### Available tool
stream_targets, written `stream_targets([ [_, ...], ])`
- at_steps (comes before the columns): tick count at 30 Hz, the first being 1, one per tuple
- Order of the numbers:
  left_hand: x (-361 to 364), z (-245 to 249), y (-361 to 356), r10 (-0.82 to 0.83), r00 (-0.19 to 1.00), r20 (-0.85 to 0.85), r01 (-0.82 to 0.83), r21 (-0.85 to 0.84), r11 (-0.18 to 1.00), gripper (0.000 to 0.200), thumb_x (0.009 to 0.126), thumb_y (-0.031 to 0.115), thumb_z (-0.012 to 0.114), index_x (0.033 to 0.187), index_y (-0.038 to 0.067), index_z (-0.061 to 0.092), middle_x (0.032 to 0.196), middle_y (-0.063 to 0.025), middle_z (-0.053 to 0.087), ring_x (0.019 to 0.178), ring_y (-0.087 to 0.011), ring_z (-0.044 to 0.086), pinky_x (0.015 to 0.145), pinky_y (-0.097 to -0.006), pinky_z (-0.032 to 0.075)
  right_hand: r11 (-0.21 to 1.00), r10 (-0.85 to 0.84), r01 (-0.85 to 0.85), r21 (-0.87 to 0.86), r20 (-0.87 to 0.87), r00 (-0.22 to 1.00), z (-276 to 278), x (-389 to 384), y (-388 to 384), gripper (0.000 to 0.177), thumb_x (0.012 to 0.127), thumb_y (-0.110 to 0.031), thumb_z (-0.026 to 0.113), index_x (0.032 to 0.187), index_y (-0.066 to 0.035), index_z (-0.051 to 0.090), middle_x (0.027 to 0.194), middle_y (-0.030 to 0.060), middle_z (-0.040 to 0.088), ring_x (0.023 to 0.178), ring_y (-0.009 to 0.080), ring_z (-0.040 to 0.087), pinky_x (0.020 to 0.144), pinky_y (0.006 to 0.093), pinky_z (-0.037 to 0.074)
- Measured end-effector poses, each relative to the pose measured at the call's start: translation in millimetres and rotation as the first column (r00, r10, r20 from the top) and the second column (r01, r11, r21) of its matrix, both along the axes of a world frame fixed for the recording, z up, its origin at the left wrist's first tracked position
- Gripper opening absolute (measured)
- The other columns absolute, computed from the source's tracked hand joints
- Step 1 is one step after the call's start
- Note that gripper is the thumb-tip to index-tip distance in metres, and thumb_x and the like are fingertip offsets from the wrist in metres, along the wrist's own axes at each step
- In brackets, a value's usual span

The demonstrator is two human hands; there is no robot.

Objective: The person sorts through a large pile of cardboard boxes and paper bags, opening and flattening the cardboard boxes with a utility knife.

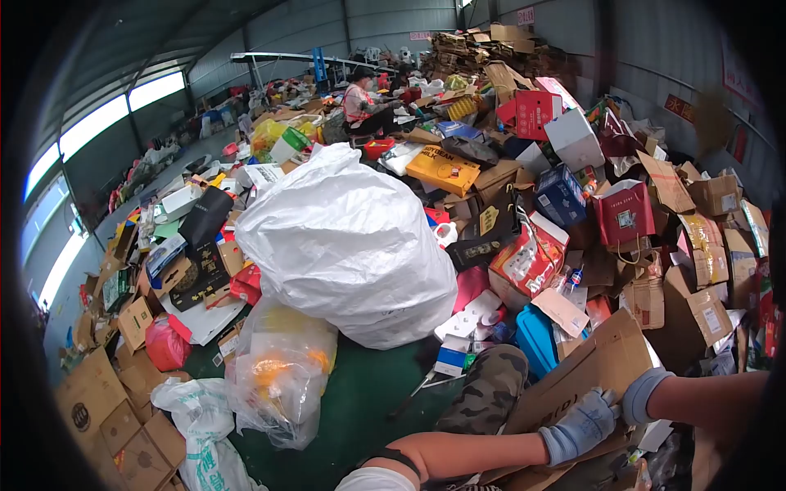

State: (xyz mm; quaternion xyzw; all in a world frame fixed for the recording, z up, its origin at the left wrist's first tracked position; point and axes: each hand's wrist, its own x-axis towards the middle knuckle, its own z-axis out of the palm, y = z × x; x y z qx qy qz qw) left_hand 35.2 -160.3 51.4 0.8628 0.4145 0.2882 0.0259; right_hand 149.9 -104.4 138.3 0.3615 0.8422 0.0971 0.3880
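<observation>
A large flattened brown cardboard box [565, 372] with dark printing leans in front of me at the lower right, beside my camouflage-trousered knee [495, 380]. My left hand [583, 427], in a grey-blue knit glove, lies against its printed face near the right edge, fingers curled in and closed on the cardboard. Close beside it is my right hand [644, 394], gloved alike, at the same edge of the box. Its fingers are turned away from view, so their grip is hidden. Left of the box lies a blue plastic tray [536, 340] with cardboard pieces over it.
A big stuffed white woven sack [344, 245] stands ahead, a clear plastic bag [278, 376] with orange items before it. Heaped boxes and packaging surround me, including a red gift bag [625, 214]. Another person [360, 102] sits farther back among the piles.
</observation>
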Motion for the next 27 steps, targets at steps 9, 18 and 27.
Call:
stream_targets([
  [9, 34, -17, 11, -0.121, 0.992, 0.015, 0.121, 0.029, 0.992, 0.016, 0.081, 0.013, 0.049, 0.089, 0.006, 0.061, 0.081, -0.0085, 0.055, 0.082, -0.0243, 0.055, 0.071, -0.0321, 0.042, 0.996, -0.081, 0.086, -0.035, 0.109, 0.991, -3, 2, 12, 0.033, 0.086, -0.036, 0.054, 0.104, -0.012, 0.067, 0.1, 0.0086, 0.067, 0.09, 0.0231, 0.064, 0.076, 0.0405, 0.049],
  [18, -6, -4, 26, -0.026, 0.998, -0.05, 0.03, 0.085, 0.996, 0.011, 0.076, 0.016, 0.054, 0.072, 0.012, 0.064, 0.08, -0.0015, 0.057, 0.085, -0.0209, 0.052, 0.071, -0.0354, 0.04, 0.743, -0.55, 0.585, -0.326, 0.2, 0.811, 20, 26, 30, 0.034, 0.087, -0.038, 0.052, 0.103, -0.011, 0.067, 0.096, 0.0095, 0.067, 0.084, 0.023, 0.065, 0.074, 0.0403, 0.05],
  [27, -49, -15, 43, -0.024, 0.975, 0.223, -0.015, 0.169, 0.985, 0.014, 0.072, 0.019, 0.063, 0.06, 0.012, 0.062, 0.079, 0.0023, 0.059, 0.082, -0.0226, 0.05, 0.07, -0.0366, 0.041, 0.508, -0.603, 0.564, -0.651, -0.736, -0.307, -55, 5, -37, 0.064, 0.081, -0.039, 0.068, 0.128, -0.002, 0.046, 0.065, 0.003, 0.053, 0.057, 0.009, 0.051, 0.054, 0.0278, 0.044],
])
